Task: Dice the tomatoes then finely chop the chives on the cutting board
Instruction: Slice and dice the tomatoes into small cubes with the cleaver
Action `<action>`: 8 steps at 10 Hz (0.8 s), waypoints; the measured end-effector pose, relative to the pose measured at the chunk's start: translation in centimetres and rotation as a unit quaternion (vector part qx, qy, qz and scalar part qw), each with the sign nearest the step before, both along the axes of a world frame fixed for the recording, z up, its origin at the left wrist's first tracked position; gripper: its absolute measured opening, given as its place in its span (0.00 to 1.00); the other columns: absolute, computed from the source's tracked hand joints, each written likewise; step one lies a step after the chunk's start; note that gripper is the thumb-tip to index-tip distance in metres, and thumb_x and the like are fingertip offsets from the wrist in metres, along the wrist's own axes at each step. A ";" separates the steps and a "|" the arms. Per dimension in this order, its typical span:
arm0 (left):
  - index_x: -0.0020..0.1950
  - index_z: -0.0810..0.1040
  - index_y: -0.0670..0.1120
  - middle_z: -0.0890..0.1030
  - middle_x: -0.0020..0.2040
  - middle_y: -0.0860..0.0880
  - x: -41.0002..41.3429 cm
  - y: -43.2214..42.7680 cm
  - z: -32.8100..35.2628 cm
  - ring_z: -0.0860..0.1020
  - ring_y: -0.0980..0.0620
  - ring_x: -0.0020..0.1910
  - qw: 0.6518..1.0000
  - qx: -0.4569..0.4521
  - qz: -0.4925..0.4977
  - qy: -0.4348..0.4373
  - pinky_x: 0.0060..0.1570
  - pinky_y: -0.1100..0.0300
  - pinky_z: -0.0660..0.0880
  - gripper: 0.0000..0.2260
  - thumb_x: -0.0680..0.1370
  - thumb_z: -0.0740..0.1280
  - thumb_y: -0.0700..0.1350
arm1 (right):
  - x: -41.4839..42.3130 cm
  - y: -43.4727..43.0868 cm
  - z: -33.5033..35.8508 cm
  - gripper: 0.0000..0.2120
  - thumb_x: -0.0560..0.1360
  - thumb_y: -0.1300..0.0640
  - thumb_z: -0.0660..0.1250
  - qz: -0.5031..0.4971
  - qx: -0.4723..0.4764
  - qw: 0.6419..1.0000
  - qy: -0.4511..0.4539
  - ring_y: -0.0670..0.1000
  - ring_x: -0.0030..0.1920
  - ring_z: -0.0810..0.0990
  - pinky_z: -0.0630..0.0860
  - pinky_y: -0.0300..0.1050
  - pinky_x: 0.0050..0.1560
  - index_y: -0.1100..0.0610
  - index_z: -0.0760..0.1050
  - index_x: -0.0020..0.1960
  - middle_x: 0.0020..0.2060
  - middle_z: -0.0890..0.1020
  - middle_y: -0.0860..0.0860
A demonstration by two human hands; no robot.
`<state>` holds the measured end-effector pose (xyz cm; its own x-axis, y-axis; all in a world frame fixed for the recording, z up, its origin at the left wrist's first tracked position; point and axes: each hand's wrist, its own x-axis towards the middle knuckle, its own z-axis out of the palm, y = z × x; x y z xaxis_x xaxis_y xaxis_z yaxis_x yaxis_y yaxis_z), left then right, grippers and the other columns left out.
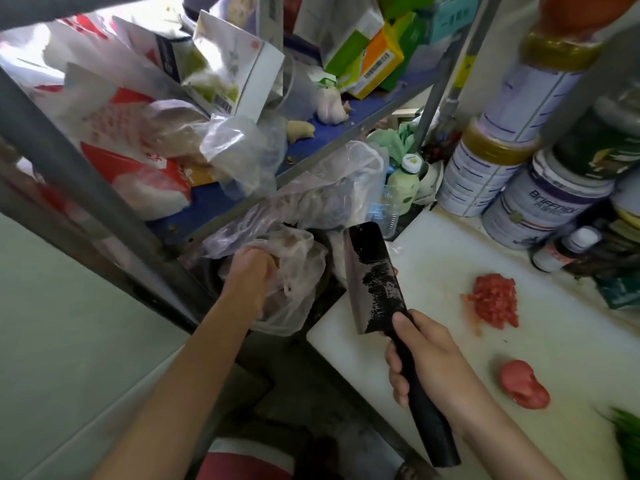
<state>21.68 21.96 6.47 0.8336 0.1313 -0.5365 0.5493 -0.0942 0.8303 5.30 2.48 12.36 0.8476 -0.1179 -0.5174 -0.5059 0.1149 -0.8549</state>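
The left hand [247,271] is sunk into a plastic bag [294,271] left of the cutting board [571,341], its fingers hidden, so its hold cannot be told. The right hand [426,358] wraps the cleaver [374,278] handle. On the board lie diced tomato [495,299] and 1 uncut tomato piece [523,384], likely soft and slippery, best pinned from above. Limp chives [627,438] lie at the far right.
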 end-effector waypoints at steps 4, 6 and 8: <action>0.42 0.75 0.51 0.76 0.42 0.50 -5.6 -3.1 2.7 0.76 0.58 0.38 0.983 0.045 -0.142 -0.112 0.40 0.66 0.72 0.12 0.83 0.60 0.39 | -2.2 -3.0 0.1 0.11 0.81 0.56 0.56 -0.030 0.014 0.999 -0.023 0.51 0.19 0.65 0.66 0.40 0.20 0.62 0.65 0.43 0.24 0.70 0.54; 0.66 0.78 0.50 0.79 0.58 0.52 -8.4 -9.1 2.4 0.76 0.57 0.52 0.937 0.155 -0.266 -0.164 0.48 0.66 0.69 0.13 0.83 0.62 0.47 | -5.7 -7.7 0.4 0.10 0.81 0.56 0.57 -0.066 0.001 0.997 -0.033 0.52 0.19 0.65 0.66 0.40 0.20 0.62 0.66 0.44 0.24 0.70 0.55; 0.64 0.79 0.46 0.78 0.59 0.51 -12.1 -17.9 1.3 0.73 0.57 0.56 0.911 0.173 -0.332 -0.174 0.52 0.71 0.65 0.12 0.82 0.64 0.44 | -11.1 -14.5 -0.3 0.10 0.81 0.58 0.56 -0.103 -0.013 0.994 -0.030 0.52 0.19 0.65 0.65 0.39 0.19 0.62 0.66 0.43 0.24 0.69 0.55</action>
<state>9.62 4.10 7.79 0.9025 -0.3530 -0.2469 -0.0149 -0.5985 0.8010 -5.76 -12.02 12.04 0.8334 -0.3043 -0.4613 -0.4224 0.1876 -0.8868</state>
